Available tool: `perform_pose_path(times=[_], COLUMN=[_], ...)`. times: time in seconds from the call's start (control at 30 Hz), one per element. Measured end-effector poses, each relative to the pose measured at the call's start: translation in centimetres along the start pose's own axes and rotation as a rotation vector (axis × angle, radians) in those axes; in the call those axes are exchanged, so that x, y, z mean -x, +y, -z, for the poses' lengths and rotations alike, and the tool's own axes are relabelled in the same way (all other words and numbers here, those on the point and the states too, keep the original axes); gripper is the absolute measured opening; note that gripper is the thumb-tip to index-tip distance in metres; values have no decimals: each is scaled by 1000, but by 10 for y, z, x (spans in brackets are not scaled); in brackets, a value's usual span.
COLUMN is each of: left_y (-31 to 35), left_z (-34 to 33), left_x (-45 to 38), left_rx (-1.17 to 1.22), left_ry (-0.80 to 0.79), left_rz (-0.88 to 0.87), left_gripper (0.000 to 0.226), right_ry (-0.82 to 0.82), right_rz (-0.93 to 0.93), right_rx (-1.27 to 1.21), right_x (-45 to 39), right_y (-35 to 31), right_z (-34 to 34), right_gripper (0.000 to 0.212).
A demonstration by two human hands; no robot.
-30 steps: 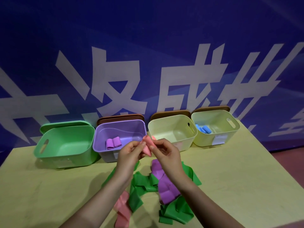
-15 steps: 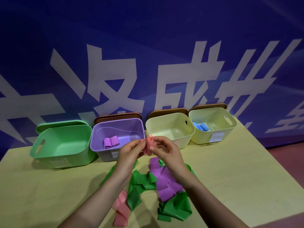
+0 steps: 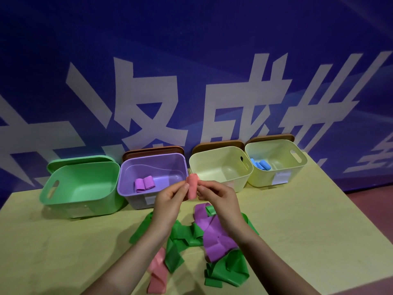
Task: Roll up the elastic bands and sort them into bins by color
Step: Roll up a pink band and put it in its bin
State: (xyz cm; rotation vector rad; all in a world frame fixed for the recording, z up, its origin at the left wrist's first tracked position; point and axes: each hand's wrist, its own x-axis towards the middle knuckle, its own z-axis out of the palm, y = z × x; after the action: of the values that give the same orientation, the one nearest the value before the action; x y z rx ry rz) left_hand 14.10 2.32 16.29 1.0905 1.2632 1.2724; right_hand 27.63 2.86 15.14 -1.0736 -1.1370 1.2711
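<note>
Green bin (image 3: 80, 188), far left of the worktop (image 3: 308, 241): no rolls visible inside. Purple bin (image 3: 152, 177), next right: two purple rolls (image 3: 144, 184) on its floor. Nearer cream bin (image 3: 221, 168): interior largely in view, with no contents that can be made out. Far-right cream bin (image 3: 276, 162): blue rolls (image 3: 260, 165) at its left wall.

Left hand (image 3: 170, 201) and right hand (image 3: 219, 194) are both raised above the worktop, near the purple and nearer cream bins. Both pinch the pink roll (image 3: 192, 186) between thumb and fingertips, one hand on each side, with the roll standing roughly upright.

Risks, as judged:
- The elastic may spring open if either pinch slackens before the roll is set down. A loose tail end would cause this.
- No bin is pink. A drop into the wrong cream bin would mix pink with blue.
- The roll hangs close to the purple bin's rim, so a slip could send it into that bin.

Below the hands lies the unsorted pile: green bands (image 3: 180, 237), a purple band (image 3: 214, 239) and a loose pink band (image 3: 157, 273), all unrolled and overlapping.

Change from the earlier frames: the roll was tilted across the fingers, and it now stands closer to vertical and looks more compact. The pile and bin contents are unchanged.
</note>
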Motion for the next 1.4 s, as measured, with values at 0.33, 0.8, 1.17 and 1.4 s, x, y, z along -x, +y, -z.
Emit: perform_pose_path(times=[0.33,0.8,1.17,1.4], left_y=[2,-11,-36,-55], left_z=[4,0,-11,-27], left_x=[3,-6,-43,-97], left_rx=[-224,-51,13,-81], left_ry=[-152,-119,-77,-112], left_rz=[-140,37,180,184], left_gripper=[34,26,32,31], right_ry=[-9,-33,3,15], right_rz=[-79,-124,-223,-209], right_rx=[-132,-85,111,375], right_x=[-2,-8,-40,-103], right_y=[1,9,27,51], right_z=[4,10,17,30], right_gripper=[8,5,11,7])
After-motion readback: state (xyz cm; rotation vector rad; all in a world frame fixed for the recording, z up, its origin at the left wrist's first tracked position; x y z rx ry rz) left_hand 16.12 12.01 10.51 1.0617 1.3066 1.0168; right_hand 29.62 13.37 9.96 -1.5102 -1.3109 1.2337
